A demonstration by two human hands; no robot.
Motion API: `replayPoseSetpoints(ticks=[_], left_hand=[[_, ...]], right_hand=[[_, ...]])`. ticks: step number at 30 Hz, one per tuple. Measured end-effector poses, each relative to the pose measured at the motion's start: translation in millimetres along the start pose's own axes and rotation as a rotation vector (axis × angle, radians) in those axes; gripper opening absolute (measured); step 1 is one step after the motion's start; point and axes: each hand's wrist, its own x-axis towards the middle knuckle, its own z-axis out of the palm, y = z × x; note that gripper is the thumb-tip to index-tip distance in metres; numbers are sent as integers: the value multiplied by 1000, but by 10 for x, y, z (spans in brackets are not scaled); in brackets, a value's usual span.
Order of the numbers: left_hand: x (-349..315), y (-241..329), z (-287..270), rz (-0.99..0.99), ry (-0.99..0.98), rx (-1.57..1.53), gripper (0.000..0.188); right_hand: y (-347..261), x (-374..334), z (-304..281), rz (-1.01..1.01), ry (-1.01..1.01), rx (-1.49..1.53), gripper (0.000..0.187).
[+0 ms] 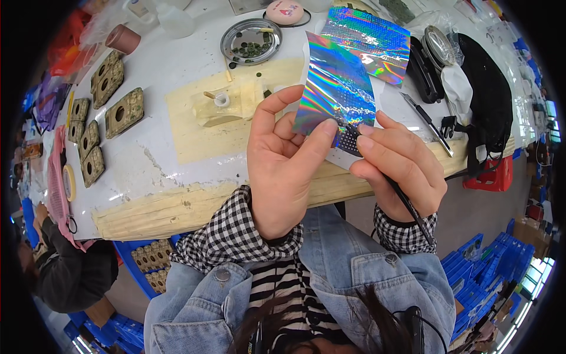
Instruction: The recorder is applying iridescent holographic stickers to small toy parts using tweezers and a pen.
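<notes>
My left hand [289, 162] pinches the lower edge of a shiny rainbow holographic sheet [339, 82] between thumb and fingers, holding it up above the table edge. The sheet's lower corner looks dark with rows of small pale dots. In my right hand [407, 168] is a slim black pen-like tool [408, 203], its rear end slanting down toward my cuff. The tool's tip is hidden by my fingers, which are at the sheet's dotted corner. A second holographic sheet [383, 44] lies behind the first.
Several camouflage-patterned parts [125, 113] lie at the left. A round metal dish [251, 41] holds small dark green pieces. A small white cup [221, 99] stands on taped paper [183, 141]. At the right are a craft knife [427, 123], black stapler-like tool [425, 74] and black bag [486, 94]. Another person's sleeve [79, 268] shows at left.
</notes>
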Motion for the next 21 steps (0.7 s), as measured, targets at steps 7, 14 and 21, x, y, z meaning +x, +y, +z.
replayPoseSetpoints(ticks=[7, 14, 21], left_hand=[[4, -11, -9, 9, -5, -2, 48], [3, -6, -9, 13, -15, -2, 48], [-1, -3, 13, 16, -1, -24, 47]], right_hand=[[14, -3, 14, -73, 26, -55, 32], [11, -15, 6, -52, 33, -23, 34], [31, -59, -68, 36, 185, 12, 38]])
